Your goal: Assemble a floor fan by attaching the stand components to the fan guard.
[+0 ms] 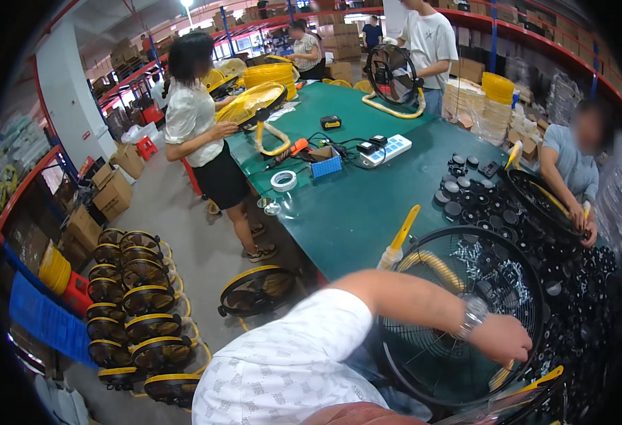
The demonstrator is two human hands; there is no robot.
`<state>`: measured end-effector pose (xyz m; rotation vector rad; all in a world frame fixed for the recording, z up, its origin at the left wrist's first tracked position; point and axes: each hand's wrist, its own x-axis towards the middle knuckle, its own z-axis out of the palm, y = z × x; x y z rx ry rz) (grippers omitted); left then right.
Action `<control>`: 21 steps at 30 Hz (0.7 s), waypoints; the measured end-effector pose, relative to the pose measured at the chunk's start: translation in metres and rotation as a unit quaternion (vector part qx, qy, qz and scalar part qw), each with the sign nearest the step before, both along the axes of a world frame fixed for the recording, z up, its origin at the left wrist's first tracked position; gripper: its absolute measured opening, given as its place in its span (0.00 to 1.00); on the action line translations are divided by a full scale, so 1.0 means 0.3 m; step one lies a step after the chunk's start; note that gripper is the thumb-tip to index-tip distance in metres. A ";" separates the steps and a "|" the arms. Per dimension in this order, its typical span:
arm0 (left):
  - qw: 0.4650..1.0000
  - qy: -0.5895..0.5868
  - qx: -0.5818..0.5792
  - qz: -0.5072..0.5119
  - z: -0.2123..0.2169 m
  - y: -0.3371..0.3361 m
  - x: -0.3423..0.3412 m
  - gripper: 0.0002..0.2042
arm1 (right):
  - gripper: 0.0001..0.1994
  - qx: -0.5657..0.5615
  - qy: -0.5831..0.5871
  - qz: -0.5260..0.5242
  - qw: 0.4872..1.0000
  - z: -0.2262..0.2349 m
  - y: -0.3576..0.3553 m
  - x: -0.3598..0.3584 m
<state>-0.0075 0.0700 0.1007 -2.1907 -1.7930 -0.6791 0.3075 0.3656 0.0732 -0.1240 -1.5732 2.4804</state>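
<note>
My left arm, in a white patterned short sleeve with a metal watch at the wrist, reaches across a round black wire fan guard (396, 365). My left hand (502, 338) is closed over the right part of that guard, near its rim. Whatever its fingers pinch is too small to make out. Through the wires a yellow curved tube (435, 268) shows, and a yellow handle (404, 228) sticks up at the far left rim. Loose silver screws (513, 280) lie in a heap beyond my hand. My right hand does not show.
Black round knobs (467, 202) and small black parts (580, 312) cover the green table's (325, 241) right side. A power strip (387, 151), blue box (326, 164) and tape roll (283, 181) lie farther back. Co-workers handle fans around the table. Assembled fans (151, 297) line the floor at left.
</note>
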 end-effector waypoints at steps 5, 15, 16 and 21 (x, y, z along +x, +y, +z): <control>0.992 -0.019 -0.060 0.111 0.235 -0.376 -0.071 0.15 | 0.23 0.150 -0.078 0.045 0.985 -0.363 -0.624 -0.182; 0.841 -0.050 -0.190 0.505 0.285 -0.783 -0.389 0.22 | 0.26 0.369 0.109 0.084 0.919 -0.632 -0.681 -0.331; 0.794 -0.088 -0.267 0.539 0.270 -0.789 -0.416 0.26 | 0.27 0.390 0.118 0.096 0.908 -0.663 -0.670 -0.339; 0.697 -0.438 -0.291 0.487 0.249 -0.784 -0.573 0.39 | 0.28 0.408 0.084 0.175 0.892 -0.746 -0.631 -0.346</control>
